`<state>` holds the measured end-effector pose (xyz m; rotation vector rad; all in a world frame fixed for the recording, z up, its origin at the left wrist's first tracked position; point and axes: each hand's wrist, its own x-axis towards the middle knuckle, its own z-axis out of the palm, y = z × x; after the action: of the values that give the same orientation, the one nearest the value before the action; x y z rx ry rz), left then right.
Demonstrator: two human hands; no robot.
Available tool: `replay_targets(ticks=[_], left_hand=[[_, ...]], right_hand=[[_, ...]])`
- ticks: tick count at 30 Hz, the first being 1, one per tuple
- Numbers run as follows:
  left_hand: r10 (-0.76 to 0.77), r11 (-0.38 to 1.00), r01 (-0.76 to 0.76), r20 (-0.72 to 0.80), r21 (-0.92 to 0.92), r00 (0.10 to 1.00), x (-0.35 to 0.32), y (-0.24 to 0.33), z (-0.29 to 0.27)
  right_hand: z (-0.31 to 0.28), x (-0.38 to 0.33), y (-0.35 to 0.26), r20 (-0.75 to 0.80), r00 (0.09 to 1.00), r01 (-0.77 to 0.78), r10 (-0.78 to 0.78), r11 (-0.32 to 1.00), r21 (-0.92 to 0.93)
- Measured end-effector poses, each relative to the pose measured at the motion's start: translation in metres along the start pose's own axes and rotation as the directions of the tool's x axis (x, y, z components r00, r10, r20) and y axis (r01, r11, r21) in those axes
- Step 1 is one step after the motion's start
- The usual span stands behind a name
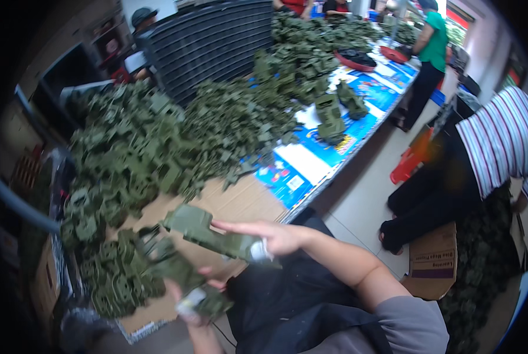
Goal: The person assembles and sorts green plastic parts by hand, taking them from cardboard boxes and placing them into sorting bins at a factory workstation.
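My right hand (278, 237) holds a dark green moulded plastic part (192, 223) over the cardboard, its index finger stretched along the top edge and something white around the thumb. Lower and to the left, my left hand (194, 312) grips another green plastic part (178, 268); a white wrap shows on one of its fingers. Motion blurs this part and the fingers around it. The two parts are close together, and I cannot tell whether they touch. Just left of my left hand lies a stack of similar green parts (113, 277).
Heaps of small green pieces (234, 124) and larger green shells (134, 147) cover the cardboard-topped table (228, 197). A black crate (211, 47) stands behind them. At right, a person in a striped shirt (497, 138) bends beside a cardboard box (435, 259); a person in green (434, 44) stands beyond.
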<state>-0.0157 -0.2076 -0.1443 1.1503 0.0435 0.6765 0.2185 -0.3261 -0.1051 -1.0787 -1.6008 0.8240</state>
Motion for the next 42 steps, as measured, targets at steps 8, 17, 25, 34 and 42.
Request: replay_targets(ticks=[8, 17, 25, 34, 42], left_hand=[[-0.260, 0.856, 0.265, 0.074, -0.444, 0.963, -0.019, -0.007, -0.004], [-0.444, 0.779, 0.454, 0.131, -0.433, 0.886, -0.039, -0.029, -0.003], [-0.724, 0.640, 0.741, 0.166, -0.204, 0.670, -0.058, -0.056, 0.004], [-0.807, 0.547, 0.835, 0.224, -0.064, 0.546, -0.048, -0.066, 0.022], [-0.808, 0.576, 0.812, 0.215, 0.092, 0.549, -0.052, -0.061, 0.019]], right_hand=[[-0.047, 0.020, 0.028, -0.407, 0.913, -0.301, 0.026, 0.716, -0.629], [-0.096, -0.025, 0.114, -0.751, 0.659, -0.702, -0.045, 0.320, -0.636], [-0.008, -0.082, -0.019, -0.638, 0.758, -0.501, 0.131, 0.744, -0.442], [0.101, -0.122, -0.015, -0.262, 0.908, -0.418, 0.326, 0.675, -0.607], [0.093, -0.118, -0.011, -0.146, 0.906, -0.403, 0.397, 0.707, -0.581]])
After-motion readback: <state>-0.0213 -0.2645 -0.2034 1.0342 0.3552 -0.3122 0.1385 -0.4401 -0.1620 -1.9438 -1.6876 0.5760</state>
